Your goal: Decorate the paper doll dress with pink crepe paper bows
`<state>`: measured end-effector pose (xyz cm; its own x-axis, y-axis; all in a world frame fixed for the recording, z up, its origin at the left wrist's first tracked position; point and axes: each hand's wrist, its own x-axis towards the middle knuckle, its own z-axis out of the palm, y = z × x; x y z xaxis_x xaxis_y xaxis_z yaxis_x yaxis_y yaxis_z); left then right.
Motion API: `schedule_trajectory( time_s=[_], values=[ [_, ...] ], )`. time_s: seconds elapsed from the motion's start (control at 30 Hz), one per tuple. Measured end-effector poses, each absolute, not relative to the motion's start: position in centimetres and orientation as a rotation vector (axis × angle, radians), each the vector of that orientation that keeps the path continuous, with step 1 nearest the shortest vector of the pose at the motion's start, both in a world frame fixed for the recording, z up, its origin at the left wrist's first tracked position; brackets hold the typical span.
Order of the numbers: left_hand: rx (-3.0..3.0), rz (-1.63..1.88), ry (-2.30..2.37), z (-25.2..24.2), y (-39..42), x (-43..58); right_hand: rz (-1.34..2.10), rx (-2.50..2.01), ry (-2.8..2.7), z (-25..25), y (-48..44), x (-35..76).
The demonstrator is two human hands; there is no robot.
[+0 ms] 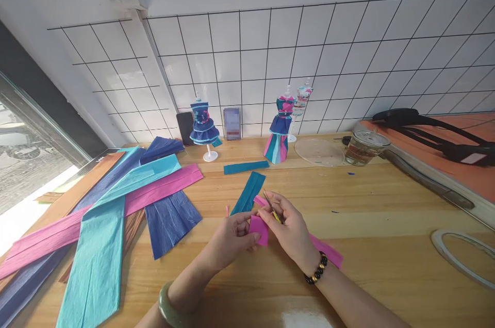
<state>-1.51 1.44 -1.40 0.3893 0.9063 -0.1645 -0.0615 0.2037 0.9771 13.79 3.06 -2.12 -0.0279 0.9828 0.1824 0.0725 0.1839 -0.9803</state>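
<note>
Near the front middle of the table, my left hand [232, 239] is closed on a small pink piece of crepe paper [260, 230], thumb on its face. My right hand [288, 230] is closed round small scissors with yellow handles [276, 215]; their blades point up and to the left. Its thumb and finger meet the pink paper's upper edge. A narrow pink strip [260, 201] shows beside the blades. Another pink strip [327, 251] lies partly under my right wrist. Just beyond my hands rest a teal strip [249, 193] and a second teal strip [246, 167].
Folded crepe paper strips, including a turquoise one [102, 245] and a blue one [170, 222], cover the left side. Two dress-form figures [204, 127] [281, 127] and a phone [232, 124] stand along the wall. A lidded glass cup [365, 148] is at the back right.
</note>
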Motion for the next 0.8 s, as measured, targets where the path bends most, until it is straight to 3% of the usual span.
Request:
schedule_trajectory(
  time_s=[0.27,0.8],
  values=[
    [1.085,0.902,0.999,-2.0,1.6,-1.8,1.179,-1.092,-1.399,-2.1,3.4,13.9],
    [1.130,0.962,1.020,-0.6,1.6,-1.7,1.090,-1.110,-1.466,-2.6,3.0,13.7]
  ],
)
